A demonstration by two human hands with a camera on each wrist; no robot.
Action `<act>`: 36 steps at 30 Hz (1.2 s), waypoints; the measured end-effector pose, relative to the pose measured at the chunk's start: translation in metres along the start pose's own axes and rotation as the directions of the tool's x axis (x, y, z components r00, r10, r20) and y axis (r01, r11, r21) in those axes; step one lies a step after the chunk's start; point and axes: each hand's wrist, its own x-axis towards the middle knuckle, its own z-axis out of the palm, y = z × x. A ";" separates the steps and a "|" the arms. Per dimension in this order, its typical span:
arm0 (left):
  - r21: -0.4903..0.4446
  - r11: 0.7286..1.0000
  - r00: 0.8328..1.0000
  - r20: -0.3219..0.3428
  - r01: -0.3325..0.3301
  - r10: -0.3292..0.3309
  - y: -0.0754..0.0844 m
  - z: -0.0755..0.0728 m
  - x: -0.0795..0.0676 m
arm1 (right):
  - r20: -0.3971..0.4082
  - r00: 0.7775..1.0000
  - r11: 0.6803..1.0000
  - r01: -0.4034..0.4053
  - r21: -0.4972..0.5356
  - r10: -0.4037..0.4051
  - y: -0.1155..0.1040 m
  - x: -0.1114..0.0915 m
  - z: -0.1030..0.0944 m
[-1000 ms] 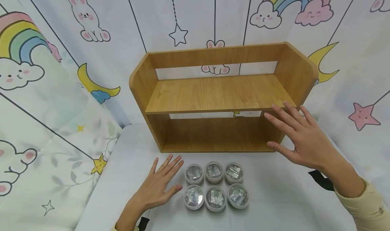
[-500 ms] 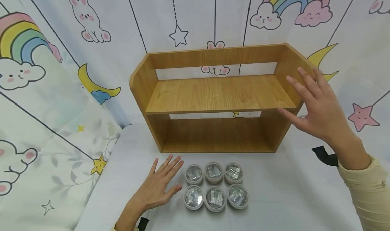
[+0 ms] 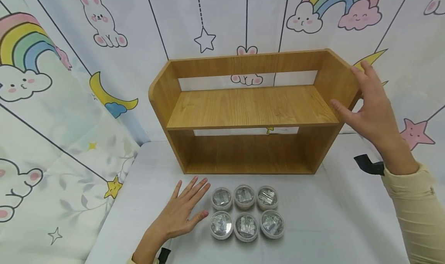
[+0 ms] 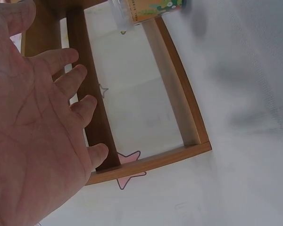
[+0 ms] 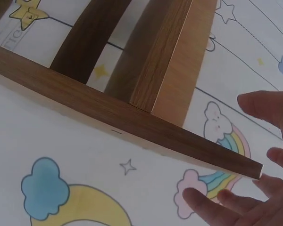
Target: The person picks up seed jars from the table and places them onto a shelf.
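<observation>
A two-tier wooden shelf (image 3: 250, 107) stands upright against the cloth backdrop. My right hand (image 3: 377, 111) is at its right side panel, fingers spread toward the panel's outer edge and thumb in front. In the right wrist view, thumb and fingers of the right hand (image 5: 266, 188) lie either side of the end of the panel (image 5: 108, 115), with a gap to the thumb. My left hand (image 3: 179, 213) is palm down low at the white table, fingers straight and spread, left of the jars. Two rows of small round clear-lidded jars (image 3: 246, 227) sit in front of the shelf.
A white cloth (image 3: 320, 225) covers the table. Printed fabric (image 3: 69, 140) with rainbows, bunnies and stars hangs behind and at the left. A labelled jar (image 4: 153, 8) shows at the top of the left wrist view. Both shelf tiers hold nothing visible.
My right hand has moved up and to the right, from in front of the shelf's lower right to its right side panel. The left hand, shelf and jars have stayed put.
</observation>
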 end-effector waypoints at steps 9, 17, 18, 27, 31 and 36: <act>0.000 1.000 1.000 0.014 0.013 -0.013 -0.002 0.001 -0.001 | -0.041 0.999 0.999 0.003 -0.041 -0.004 0.007 0.002 0.006; -0.014 1.000 1.000 0.018 0.022 -0.022 -0.002 0.001 -0.001 | -0.054 0.998 0.996 0.039 -0.077 -0.043 0.008 0.004 0.005; -0.020 1.000 1.000 0.021 0.024 -0.023 -0.002 0.002 -0.002 | -0.053 0.998 0.996 0.041 -0.078 -0.045 0.008 0.004 0.005; -0.261 0.964 0.996 0.088 0.054 -0.032 -0.007 0.005 0.002 | -0.050 0.998 0.996 0.037 -0.080 -0.041 0.010 0.004 0.005; -0.405 0.912 0.991 0.130 0.061 -0.008 -0.013 0.010 0.006 | -0.048 0.998 0.996 0.030 -0.082 -0.034 0.008 0.005 0.005; -0.555 0.829 0.983 0.179 0.069 0.037 -0.018 0.018 0.010 | -0.037 0.999 0.997 0.021 -0.074 -0.024 0.007 0.004 0.005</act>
